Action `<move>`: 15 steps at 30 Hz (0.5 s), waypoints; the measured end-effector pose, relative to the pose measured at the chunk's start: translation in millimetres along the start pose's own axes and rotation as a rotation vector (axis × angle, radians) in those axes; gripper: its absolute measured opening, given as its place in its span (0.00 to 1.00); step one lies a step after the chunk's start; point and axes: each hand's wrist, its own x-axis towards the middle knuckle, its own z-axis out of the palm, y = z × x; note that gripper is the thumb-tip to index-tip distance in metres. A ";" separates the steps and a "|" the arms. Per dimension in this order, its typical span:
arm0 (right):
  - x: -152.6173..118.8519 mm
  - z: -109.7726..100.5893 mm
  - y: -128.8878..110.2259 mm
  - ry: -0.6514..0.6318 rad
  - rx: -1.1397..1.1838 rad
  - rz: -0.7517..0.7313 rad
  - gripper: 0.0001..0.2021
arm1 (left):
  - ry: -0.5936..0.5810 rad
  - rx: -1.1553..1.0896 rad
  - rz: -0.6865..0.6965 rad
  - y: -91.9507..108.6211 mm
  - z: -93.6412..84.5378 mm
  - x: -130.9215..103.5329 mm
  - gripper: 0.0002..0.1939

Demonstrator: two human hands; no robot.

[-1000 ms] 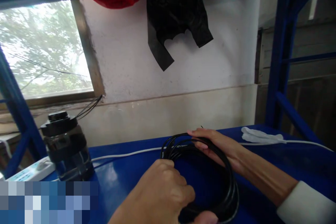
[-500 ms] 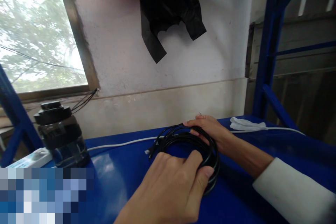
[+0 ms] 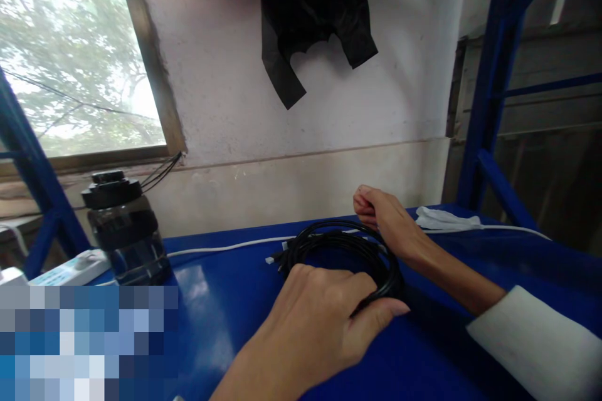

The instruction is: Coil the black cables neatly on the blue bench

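A coil of black cable [image 3: 348, 233] lies on the blue shelf surface [image 3: 207, 301], with its connector ends sticking out at the left side. My left hand [image 3: 320, 319] is closed on the near right part of the coil, thumb outside the loops and fingers inside. Just beyond the coil's far right edge, my right hand [image 3: 379, 210] is raised with its fingers curled; whether anything is inside them is hidden.
A dark water bottle [image 3: 126, 232] stands at the left beside a white power strip [image 3: 75, 266]. A white cable [image 3: 226, 247] runs along the back, past a crumpled white item [image 3: 446, 219]. Blue rack posts [image 3: 489, 88] rise at both sides.
My right hand has come off the coil's far edge and lifted slightly, its fingers now curled. The left hand's thumb has shifted outward on the coil. The view has shifted a little.
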 end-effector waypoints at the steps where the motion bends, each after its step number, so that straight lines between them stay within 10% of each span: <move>1: -3.2 0.1 -2.5 0.006 0.038 -0.005 0.18 | 0.018 -0.011 -0.013 0.6 -0.5 0.2 0.22; 9: -35.4 -2.7 -32.6 0.192 -0.179 -0.173 0.13 | 0.005 -0.069 -0.136 7.6 -9.4 -0.3 0.20; 15: -65.7 3.7 -45.3 0.083 -0.210 -0.303 0.11 | -0.009 -0.078 -0.161 8.0 -11.6 0.5 0.13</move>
